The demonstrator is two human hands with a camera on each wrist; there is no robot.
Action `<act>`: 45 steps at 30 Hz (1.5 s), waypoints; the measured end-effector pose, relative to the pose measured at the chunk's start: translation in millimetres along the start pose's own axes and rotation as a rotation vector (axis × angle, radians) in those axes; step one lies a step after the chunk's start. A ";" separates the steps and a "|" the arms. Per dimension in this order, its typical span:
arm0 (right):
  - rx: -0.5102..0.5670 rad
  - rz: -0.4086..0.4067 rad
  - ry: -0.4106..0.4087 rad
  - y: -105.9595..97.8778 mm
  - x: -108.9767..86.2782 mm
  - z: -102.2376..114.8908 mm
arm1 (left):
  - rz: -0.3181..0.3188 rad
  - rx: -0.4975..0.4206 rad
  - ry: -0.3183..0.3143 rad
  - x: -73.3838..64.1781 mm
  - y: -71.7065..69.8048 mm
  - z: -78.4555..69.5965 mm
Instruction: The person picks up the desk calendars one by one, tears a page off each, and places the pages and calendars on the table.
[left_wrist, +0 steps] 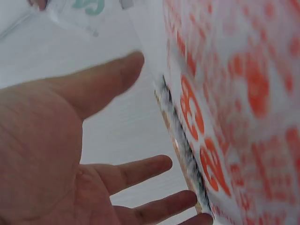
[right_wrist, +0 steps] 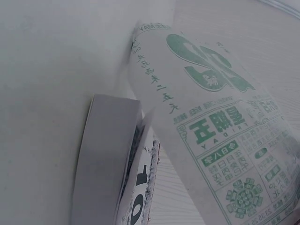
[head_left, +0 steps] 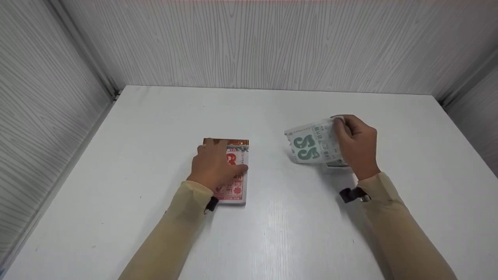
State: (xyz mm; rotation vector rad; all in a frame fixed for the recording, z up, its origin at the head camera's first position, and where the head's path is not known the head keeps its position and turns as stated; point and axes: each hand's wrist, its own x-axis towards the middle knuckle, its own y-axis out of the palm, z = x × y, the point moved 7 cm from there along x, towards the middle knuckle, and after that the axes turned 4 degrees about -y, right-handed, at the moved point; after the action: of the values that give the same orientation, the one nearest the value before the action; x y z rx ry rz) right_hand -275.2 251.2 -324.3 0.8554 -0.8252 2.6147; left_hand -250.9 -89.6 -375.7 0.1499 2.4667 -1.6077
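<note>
A thick tear-off calendar pad point(head_left: 233, 198) with red print and a shiny orange-brown top strip point(head_left: 241, 142) lies on the table. My left hand point(head_left: 213, 165) is over its upper left part, thumb stretched across the red page. The left wrist view shows that hand point(left_wrist: 51, 150) with fingers extended and spread beside the pad's top edge point(left_wrist: 187, 164). My right hand point(head_left: 360, 144) pinches a thin calendar page point(head_left: 307, 147) with green print by its far right corner. This page point(right_wrist: 211, 117) is see-through and tilted. The right hand's fingers are hidden in the right wrist view.
Partly covered by the green page is a dark-edged piece point(head_left: 337, 165). A pale block point(right_wrist: 105, 159) stands beside paper bearing a black "10" point(right_wrist: 138, 201) in the right wrist view. The white table point(head_left: 272, 241) meets grey wood-grain panels point(head_left: 249, 42) at back and sides.
</note>
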 end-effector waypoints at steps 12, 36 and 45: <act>0.001 0.060 0.022 1.6 6.7 4.3 | 0.077 0.046 -0.032 -0.8 4.3 -2.9; -0.013 0.001 0.143 1.6 11.5 8.6 | 0.061 -0.048 -0.050 11.4 -24.0 35.4; -0.046 0.094 0.010 35.8 -4.7 41.9 | 0.078 -0.050 -0.092 17.3 -21.1 44.6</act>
State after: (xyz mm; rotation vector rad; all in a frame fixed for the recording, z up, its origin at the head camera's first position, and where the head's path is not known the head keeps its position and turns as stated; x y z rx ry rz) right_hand -267.0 197.2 -314.9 0.8095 -0.9413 2.6666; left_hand -267.0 -139.3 -378.1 0.1587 2.3988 -1.4857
